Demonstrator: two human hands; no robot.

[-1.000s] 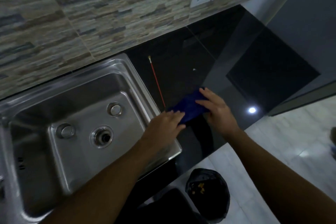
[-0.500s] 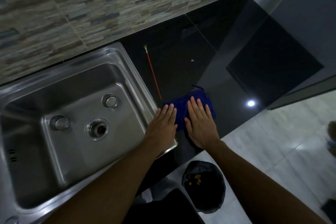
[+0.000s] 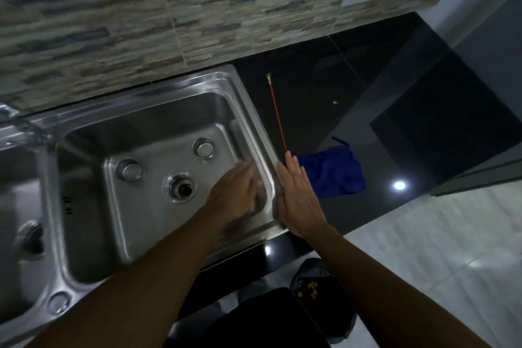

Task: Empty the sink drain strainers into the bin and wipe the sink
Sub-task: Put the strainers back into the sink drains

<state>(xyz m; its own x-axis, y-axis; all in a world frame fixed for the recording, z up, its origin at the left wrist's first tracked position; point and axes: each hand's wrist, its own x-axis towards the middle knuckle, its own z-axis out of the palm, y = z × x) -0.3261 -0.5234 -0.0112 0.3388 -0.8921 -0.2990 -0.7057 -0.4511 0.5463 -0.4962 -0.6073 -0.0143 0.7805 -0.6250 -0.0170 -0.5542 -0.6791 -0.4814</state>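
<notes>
1. Left hand [image 3: 240,192]: fingers straight and released, holding nothing, blurred over the right side of the sink [image 3: 254,121]; the drain [image 3: 180,186] lies left of them.
2. Right hand [image 3: 299,200]: fingers flat and released, along the sink's right rim.
3. The blue cloth [image 3: 333,175] lies on the worktop [image 3: 310,110], just right of those fingers.
4. The bin [image 3: 310,285] stands on the floor, behind the right fingers, nearer the person.

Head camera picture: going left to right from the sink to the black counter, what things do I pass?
You pass a round metal strainer, the open drain hole, the left hand, a thin red stick, a blue cloth, then a bright white light spot.
</notes>
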